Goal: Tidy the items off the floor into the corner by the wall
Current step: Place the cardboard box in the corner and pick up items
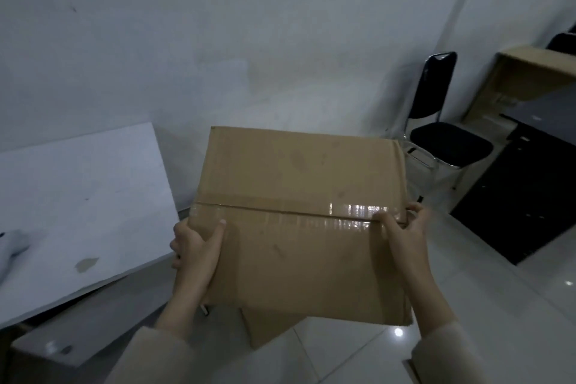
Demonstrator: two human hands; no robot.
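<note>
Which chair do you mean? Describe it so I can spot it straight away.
Follow the pale wall rightward to the corner. The black chair stands there on the tiled floor, beyond the cardboard box held in both hands, beside a dark cabinet. It alone has shiny metal legs and a padded black seat.

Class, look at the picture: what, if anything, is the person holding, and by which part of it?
A taped cardboard box, held with both hands by its two side edges: the left hand grips the left edge, the right hand the right edge near the tape seam.
</note>
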